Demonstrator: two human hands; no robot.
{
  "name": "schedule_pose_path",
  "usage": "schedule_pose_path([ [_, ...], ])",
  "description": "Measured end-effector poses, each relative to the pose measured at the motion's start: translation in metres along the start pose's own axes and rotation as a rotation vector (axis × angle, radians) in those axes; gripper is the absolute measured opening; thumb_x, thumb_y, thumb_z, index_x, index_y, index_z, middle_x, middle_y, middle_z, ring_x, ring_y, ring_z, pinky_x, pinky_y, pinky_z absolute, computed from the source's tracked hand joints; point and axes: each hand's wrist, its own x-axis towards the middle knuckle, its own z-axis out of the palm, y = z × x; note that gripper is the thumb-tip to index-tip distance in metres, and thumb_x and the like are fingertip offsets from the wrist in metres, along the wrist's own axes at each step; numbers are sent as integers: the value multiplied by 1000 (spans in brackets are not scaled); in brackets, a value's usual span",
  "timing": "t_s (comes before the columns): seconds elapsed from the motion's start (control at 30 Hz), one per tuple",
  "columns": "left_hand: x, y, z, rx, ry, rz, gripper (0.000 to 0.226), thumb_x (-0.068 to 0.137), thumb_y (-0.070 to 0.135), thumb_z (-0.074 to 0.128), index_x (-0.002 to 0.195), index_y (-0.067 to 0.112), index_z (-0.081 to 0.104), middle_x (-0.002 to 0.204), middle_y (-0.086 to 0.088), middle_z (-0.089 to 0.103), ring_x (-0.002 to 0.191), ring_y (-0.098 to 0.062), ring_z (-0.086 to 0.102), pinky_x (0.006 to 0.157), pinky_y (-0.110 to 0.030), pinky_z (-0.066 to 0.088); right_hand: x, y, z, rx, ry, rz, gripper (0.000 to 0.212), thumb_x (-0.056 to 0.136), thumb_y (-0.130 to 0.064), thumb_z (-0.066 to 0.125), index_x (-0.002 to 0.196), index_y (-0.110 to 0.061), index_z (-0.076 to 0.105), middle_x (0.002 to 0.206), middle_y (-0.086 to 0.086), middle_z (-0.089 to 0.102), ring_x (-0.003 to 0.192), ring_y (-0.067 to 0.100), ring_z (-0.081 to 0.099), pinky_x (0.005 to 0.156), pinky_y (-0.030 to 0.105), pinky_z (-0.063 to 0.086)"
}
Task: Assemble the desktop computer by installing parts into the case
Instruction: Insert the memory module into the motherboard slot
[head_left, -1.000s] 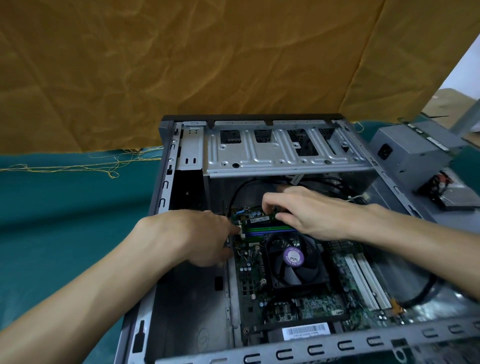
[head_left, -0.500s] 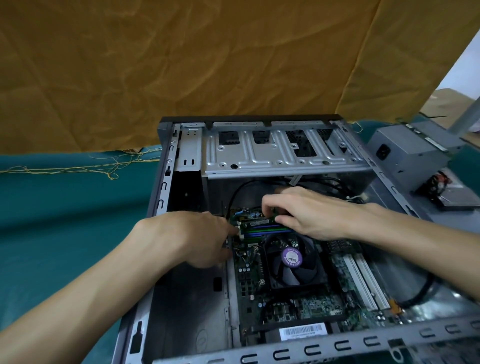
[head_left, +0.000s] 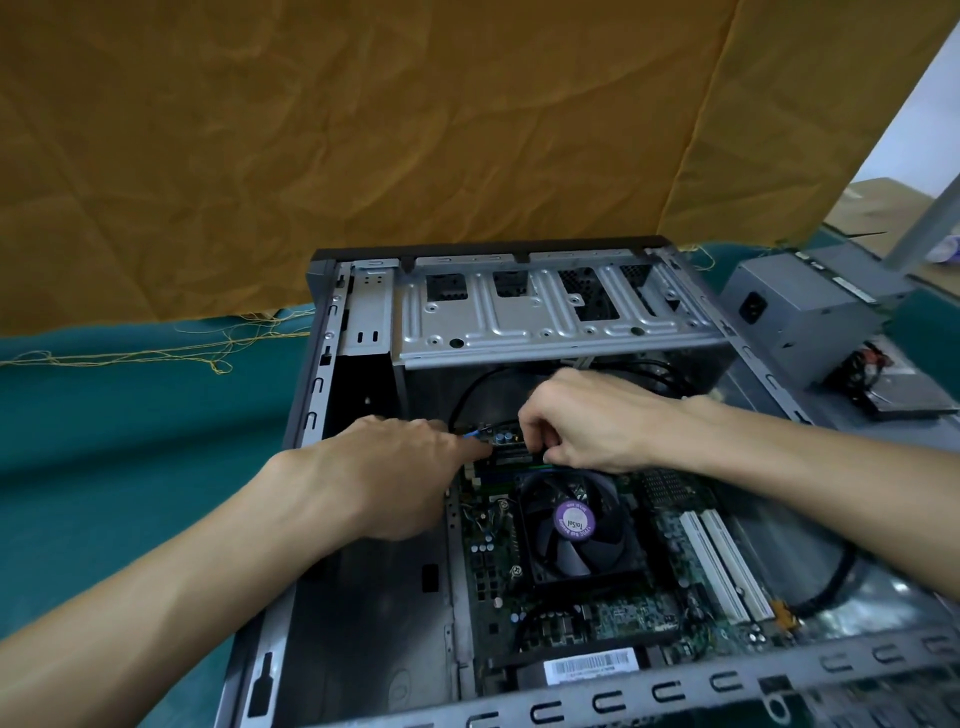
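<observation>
Case (head_left: 561, 317) lies open on its side on the teal tabletop (head_left: 130, 415), motherboard (head_left: 587, 587) already in, CPU fan (head_left: 574, 525) mid-board. Both hands are at the memory slots just far of the fan. Right hand (head_left: 587, 421) has fingers curled down, pinching the top edge of the RAM stick (head_left: 511, 458); the stick sits in the slot area, mostly hidden, so I can't tell if it's fully seated. Left hand (head_left: 384, 473) is curled at the stick's left end with a fingertip reaching the slot edge; can't tell whether it grips anything or just presses the latch. My read: the stick is light, thin, stiff and fragile. Hold by the top edge near both ends, keep off the chips and contacts, push straight down and evenly. PSU (head_left: 800, 306) sits outside, far right of the case, not yet installed.
</observation>
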Motion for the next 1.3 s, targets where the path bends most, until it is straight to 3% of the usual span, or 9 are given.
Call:
schedule_pose_path([
  [0.13, -2, 2, -3, -15, -90, 6, 83, 93, 3, 40, 159, 46, 13, 155, 0, 42, 137, -27, 49, 109, -42, 41, 0, 1, -1, 87, -24, 24, 32, 82, -25, 83, 83, -29, 51, 77, -11, 61, 70, 4, 58, 58, 26, 45],
  [0.23, -1, 1, -1, -104, -66, -18, 74, 92, 5, 41, 157, 40, 28, 145, -2, 49, 125, -28, 58, 93, -36, 49, -5, 10, -4, 99, -14, 104, 30, 87, -46, 76, 81, -27, 54, 72, -10, 60, 67, 4, 56, 56, 30, 40],
  [0.33, 16, -1, 0, -373, -12, -153, 20, 98, 22, 46, 114, 19, 58, 111, -7, 65, 96, -26, 65, 75, -32, 48, -6, 19, -6, 50, -123, 240, 38, 91, -59, 66, 86, -22, 59, 72, -7, 59, 64, 9, 54, 52, 29, 35],
  [0.43, 40, -5, 2, -626, -109, -272, 40, 103, 47, 47, 85, 12, 55, 87, -9, 66, 78, -25, 70, 74, -36, 59, -1, 22, -6, 80, -171, 291, 45, 88, -60, 70, 95, -16, 65, 74, -6, 59, 63, 11, 54, 50, 26, 34],
  [0.67, 59, 3, 4, -909, -280, -389, 50, 103, 40, 57, 105, -10, 60, 88, -19, 69, 60, -24, 71, 50, -35, 61, -1, 25, -7, 122, -114, 293, 37, 79, -60, 78, 79, -28, 63, 71, -11, 61, 65, 5, 54, 54, 28, 36],
  [0.87, 64, 12, 4, -983, -235, -440, 45, 105, 37, 52, 103, -8, 57, 92, -19, 69, 78, -18, 71, 62, -37, 61, 2, 18, -4, 93, -128, 341, 39, 79, -61, 78, 81, -25, 62, 75, -9, 61, 71, 12, 57, 59, 29, 39],
  [0.97, 65, 12, 3, -947, -241, -451, 46, 104, 39, 54, 89, -4, 57, 80, -13, 67, 65, -21, 69, 60, -34, 63, -1, 17, -3, 29, -127, 374, 47, 81, -65, 75, 79, -22, 57, 76, -7, 57, 72, 17, 56, 58, 30, 38],
  [1.13, 66, 10, 2, -871, -314, -439, 48, 105, 44, 48, 104, -3, 59, 113, -20, 71, 67, -19, 64, 58, -26, 59, -12, 26, -7, 141, -304, 630, 68, 80, -73, 70, 89, -7, 55, 86, 5, 63, 60, 19, 64, 47, 26, 53],
  [1.3, 70, 7, 2, -868, -304, -430, 43, 104, 42, 49, 102, 0, 57, 74, -7, 60, 61, -16, 60, 59, -25, 59, -5, 25, -5, 329, -526, 746, 67, 91, -71, 56, 89, -5, 50, 41, 0, 59, 44, 10, 57, 57, 22, 50],
])
